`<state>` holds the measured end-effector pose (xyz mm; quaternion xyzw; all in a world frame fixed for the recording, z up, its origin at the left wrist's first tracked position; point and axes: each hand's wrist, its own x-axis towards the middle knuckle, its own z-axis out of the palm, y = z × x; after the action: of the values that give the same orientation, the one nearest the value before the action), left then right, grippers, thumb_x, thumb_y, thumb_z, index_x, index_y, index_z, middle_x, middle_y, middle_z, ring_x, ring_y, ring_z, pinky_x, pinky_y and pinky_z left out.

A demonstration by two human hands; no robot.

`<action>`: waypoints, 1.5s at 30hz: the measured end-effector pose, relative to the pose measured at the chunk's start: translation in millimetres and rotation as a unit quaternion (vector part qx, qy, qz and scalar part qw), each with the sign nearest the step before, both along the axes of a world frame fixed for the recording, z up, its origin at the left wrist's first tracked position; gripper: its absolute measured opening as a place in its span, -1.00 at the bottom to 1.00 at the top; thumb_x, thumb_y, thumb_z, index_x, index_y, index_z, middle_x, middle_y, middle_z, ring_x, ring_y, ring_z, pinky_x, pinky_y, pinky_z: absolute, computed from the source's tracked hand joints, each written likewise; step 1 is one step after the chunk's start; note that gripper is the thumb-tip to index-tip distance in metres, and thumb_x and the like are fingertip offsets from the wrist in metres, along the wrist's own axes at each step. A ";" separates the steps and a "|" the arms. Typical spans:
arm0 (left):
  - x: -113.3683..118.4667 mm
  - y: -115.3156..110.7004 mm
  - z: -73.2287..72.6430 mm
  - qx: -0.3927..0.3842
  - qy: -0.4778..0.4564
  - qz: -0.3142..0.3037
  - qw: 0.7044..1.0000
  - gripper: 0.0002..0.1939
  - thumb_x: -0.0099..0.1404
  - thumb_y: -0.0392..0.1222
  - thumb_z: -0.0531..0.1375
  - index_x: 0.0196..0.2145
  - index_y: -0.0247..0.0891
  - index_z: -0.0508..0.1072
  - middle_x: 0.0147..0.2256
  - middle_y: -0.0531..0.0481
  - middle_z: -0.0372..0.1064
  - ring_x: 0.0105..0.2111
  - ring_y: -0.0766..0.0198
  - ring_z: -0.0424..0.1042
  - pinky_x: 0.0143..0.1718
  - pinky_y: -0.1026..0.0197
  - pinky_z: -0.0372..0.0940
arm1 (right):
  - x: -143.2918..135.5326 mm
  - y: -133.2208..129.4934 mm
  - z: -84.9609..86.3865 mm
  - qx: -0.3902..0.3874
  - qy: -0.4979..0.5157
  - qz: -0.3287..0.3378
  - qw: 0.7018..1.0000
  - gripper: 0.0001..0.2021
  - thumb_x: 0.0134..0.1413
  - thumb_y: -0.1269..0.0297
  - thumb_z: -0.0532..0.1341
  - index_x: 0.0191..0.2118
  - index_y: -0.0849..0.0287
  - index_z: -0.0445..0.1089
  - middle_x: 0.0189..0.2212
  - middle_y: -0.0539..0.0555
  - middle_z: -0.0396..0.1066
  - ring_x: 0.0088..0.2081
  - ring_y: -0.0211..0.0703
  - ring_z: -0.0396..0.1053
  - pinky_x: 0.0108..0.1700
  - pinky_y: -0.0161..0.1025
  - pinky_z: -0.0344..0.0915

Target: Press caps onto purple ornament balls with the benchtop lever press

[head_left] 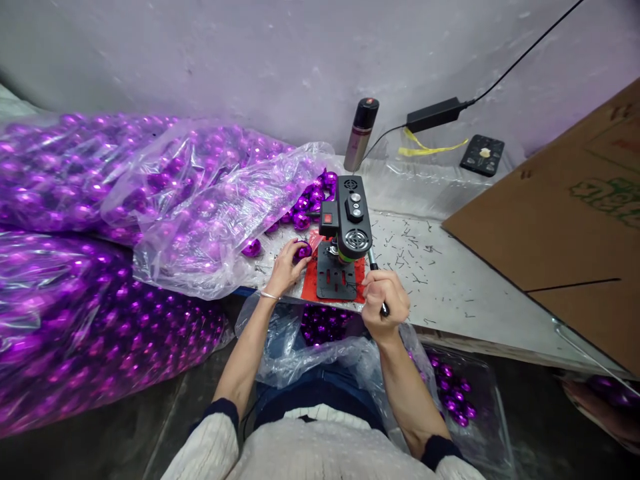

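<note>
Pinched in the fingers of my left hand (287, 268) is a shiny purple bauble (303, 251), just left of a small black bench press (353, 217). The press has a red switch, round vents and a slotted base plate (336, 283) on a red sheet (311, 280). My right hand (385, 300) is wrapped round the black-gripped lever (384, 309) at the press's right side. Several loose purple baubles (315, 200) lie behind and to the left of the press. What sits under the press head is mostly hidden.
Large clear bags of purple baubles (100, 320) fill the left. A spray can (362, 133), power adapter (435, 115), yellow strip (433, 151) and dark phone (483, 155) are at the back. A cardboard box (560, 220) stands right. Dark bits litter the table (450, 293).
</note>
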<state>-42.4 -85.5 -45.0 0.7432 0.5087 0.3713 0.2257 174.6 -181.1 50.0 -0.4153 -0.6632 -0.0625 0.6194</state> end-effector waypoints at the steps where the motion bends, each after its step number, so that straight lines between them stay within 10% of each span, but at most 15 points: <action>1: 2.6 2.0 -2.1 -0.012 -0.027 0.016 0.999 -0.60 0.37 -0.07 0.25 0.12 -0.19 0.43 0.14 -0.24 0.43 0.21 -0.02 0.40 0.24 -0.11 0.32 | 0.0 -0.1 0.3 0.000 -0.001 0.000 1.000 -0.73 0.28 0.49 0.09 -0.46 0.09 0.24 -0.54 -0.04 0.34 -0.46 -0.25 0.36 -0.45 -0.27 0.26; 8: 8.3 9.2 -4.1 -0.149 -0.272 0.135 0.941 -0.30 0.19 0.21 0.37 0.13 -0.32 0.46 0.04 -0.27 0.53 0.06 -0.04 0.54 0.16 -0.08 0.41 | -1.6 -0.4 5.6 0.001 -0.003 0.002 1.000 -0.73 0.30 0.49 0.07 -0.44 0.09 0.22 -0.53 -0.05 0.31 -0.46 -0.26 0.36 -0.45 -0.28 0.25; 15: 27.7 -24.0 2.8 -0.247 -0.410 0.054 0.876 -0.38 0.24 0.33 0.29 -0.03 -0.29 0.56 -0.09 -0.21 0.60 -0.08 0.01 0.60 -0.05 -0.03 0.52 | -3.4 0.8 16.0 -0.020 0.030 0.004 0.999 -0.71 0.31 0.48 0.07 -0.46 0.10 0.22 -0.54 -0.04 0.32 -0.44 -0.25 0.35 -0.39 -0.24 0.23; 29: 66.4 -43.6 2.2 -0.142 -0.134 0.035 0.980 -0.34 0.13 0.04 0.48 0.14 -0.19 0.52 -0.02 -0.15 0.59 -0.01 -0.03 0.55 0.17 -0.11 0.36 | -0.4 -1.0 22.6 -0.036 0.026 0.019 0.999 -0.72 0.30 0.50 0.08 -0.46 0.11 0.23 -0.52 -0.04 0.31 -0.42 -0.27 0.34 -0.37 -0.26 0.23; 45: 60.0 -35.1 -20.8 -0.095 -0.119 0.051 0.987 -0.42 0.32 0.12 0.33 0.21 -0.16 0.47 -0.01 -0.17 0.55 0.04 -0.01 0.49 0.19 -0.11 0.31 | 0.7 -0.6 18.0 -0.024 0.017 0.015 0.999 -0.72 0.29 0.52 0.09 -0.47 0.11 0.25 -0.53 -0.04 0.32 -0.43 -0.26 0.34 -0.37 -0.26 0.24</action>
<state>17.7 -120.6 -65.8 0.6420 0.5486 0.4177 0.3352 175.3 -181.7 68.0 -0.4205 -0.6604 -0.0304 0.6213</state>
